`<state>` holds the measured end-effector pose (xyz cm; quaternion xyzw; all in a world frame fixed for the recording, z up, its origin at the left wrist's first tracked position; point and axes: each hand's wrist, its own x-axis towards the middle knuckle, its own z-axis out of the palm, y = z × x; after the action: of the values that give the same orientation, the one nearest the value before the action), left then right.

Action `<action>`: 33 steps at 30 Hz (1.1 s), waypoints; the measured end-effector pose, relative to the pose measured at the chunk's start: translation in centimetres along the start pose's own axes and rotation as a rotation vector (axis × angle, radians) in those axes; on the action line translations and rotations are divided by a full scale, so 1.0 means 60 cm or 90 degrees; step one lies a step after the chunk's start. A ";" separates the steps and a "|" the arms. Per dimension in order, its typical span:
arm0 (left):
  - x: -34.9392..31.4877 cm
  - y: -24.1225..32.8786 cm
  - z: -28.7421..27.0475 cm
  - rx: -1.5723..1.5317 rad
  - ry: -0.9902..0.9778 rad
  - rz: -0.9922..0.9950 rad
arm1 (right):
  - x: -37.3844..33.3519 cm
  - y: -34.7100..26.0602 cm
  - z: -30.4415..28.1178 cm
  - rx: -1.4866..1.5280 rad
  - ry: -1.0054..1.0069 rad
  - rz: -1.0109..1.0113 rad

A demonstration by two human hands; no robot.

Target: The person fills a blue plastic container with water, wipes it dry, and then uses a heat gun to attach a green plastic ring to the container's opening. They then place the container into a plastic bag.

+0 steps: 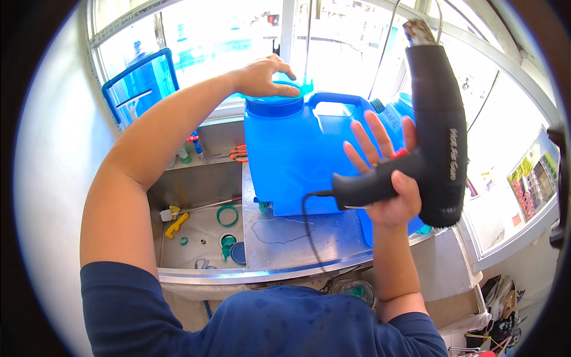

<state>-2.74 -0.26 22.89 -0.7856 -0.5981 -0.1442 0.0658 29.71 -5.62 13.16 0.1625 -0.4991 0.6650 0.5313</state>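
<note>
We spread left hand atop blue jug, digits apart, likely steadying it; right hand clamps heat gun, nozzle upward, probably directing heat away.

Counter: shiny metal with a water patch
Jug: blue, upright on the counter
Sink: yellow tool, green ring, blue lid

The left arm starts at the lower left, bends at the elbow, and stretches to the top middle. The left hand is palm down, thumb and fingers apart. The right arm points up, right of the middle. The right hand shows its palm, fingers spread, thumb bent in to hold.
</note>
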 end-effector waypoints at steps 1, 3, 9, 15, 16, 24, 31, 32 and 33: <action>-0.002 -0.003 0.006 -0.029 0.000 -0.015 | 0.015 0.013 0.005 0.019 0.002 0.001; -0.002 -0.007 0.013 -0.069 -0.009 -0.007 | 0.047 0.041 0.015 0.106 0.028 0.003; -0.001 -0.006 -0.007 -0.150 -0.070 0.041 | 0.126 0.114 0.011 0.129 0.133 0.018; -0.010 -0.001 -0.052 -0.366 -0.211 -0.090 | 0.121 0.133 -0.003 0.152 0.179 0.033; -0.011 0.000 -0.056 -0.400 -0.230 -0.091 | 0.118 0.133 -0.002 0.149 0.164 0.023; -0.009 0.018 -0.029 -0.267 -0.149 -0.054 | 0.117 0.132 0.009 0.119 0.159 0.005; -0.001 0.015 -0.002 -0.392 -0.158 -0.090 | 0.118 0.140 0.012 0.081 0.178 0.000; 0.000 0.015 0.000 -0.407 -0.150 -0.075 | 0.117 0.139 0.013 0.093 0.185 0.001; 0.000 0.014 0.002 -0.423 -0.141 -0.060 | 0.116 0.139 0.015 0.107 0.183 -0.001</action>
<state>-1.93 -0.46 22.81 -0.7464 -0.5579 -0.2477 -0.2651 19.50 -2.03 14.67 0.1099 -0.3602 0.7203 0.5825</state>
